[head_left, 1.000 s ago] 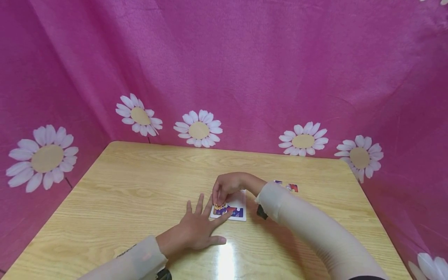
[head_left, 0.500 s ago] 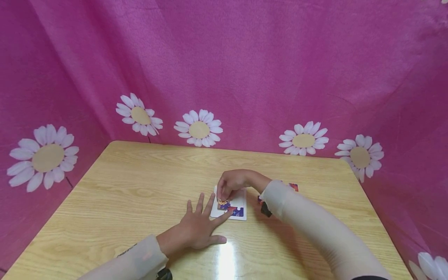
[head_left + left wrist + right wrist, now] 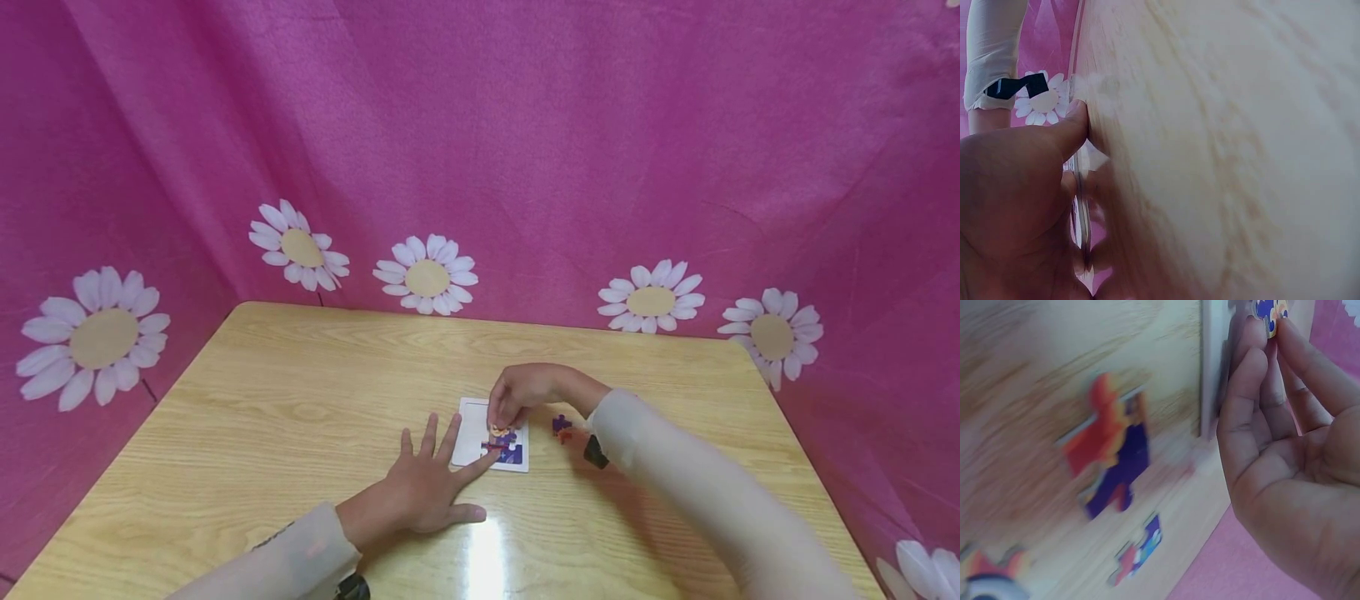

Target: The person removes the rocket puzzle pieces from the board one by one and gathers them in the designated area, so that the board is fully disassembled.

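A white puzzle board (image 3: 471,421) lies on the table, with purple and red jigsaw pieces (image 3: 512,455) along its near edge. My right hand (image 3: 528,392) pinches a jigsaw piece (image 3: 501,432), purple with yellow-orange, over the board's right part. In the right wrist view thumb and fingers hold this piece (image 3: 1266,314) by its edge. My left hand (image 3: 423,490) lies with fingers spread on the table, its index fingertip on the pieces at the board's near edge. The left wrist view shows mainly the palm and thumb (image 3: 1016,194).
Loose jigsaw pieces (image 3: 562,427) lie right of the board, partly behind the right sleeve. A red and purple piece (image 3: 1113,450) and others nearby are blurred in the right wrist view. A pink flowered cloth (image 3: 510,167) hangs behind the wooden table (image 3: 337,375).
My right hand has carried the pinched piece rightward across the board, from its left side toward its right. The left hand has stayed in place.
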Available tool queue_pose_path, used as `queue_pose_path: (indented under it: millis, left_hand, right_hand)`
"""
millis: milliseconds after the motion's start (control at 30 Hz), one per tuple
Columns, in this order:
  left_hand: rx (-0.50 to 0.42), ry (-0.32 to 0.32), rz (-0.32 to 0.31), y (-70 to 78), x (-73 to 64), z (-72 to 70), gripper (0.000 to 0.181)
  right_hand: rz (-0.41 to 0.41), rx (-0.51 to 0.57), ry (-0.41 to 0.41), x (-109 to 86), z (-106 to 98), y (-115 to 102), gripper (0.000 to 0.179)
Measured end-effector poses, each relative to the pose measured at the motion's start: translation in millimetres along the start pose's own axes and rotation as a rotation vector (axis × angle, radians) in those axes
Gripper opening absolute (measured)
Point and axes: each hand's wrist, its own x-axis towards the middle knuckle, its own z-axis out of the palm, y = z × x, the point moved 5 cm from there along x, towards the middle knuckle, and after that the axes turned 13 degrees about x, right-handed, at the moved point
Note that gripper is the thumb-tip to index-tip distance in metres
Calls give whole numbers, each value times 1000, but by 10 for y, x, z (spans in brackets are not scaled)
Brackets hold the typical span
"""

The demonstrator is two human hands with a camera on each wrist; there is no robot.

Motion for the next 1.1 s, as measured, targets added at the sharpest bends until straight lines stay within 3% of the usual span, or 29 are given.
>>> queue_pose_path:
  millis: [333,833,1100]
  left_hand:
    - [5,3,-6,-2,14,16,78]
    - [14,-5,-9,-11,22,14,80]
    - [19,1,-9,-6,22,16,80]
  right_hand:
    - [-16,80,5,-205,-44,100,11]
    - [-26,44,38,-475,-86,230,10]
    - [-72,83,23,-588,-123,323,12]
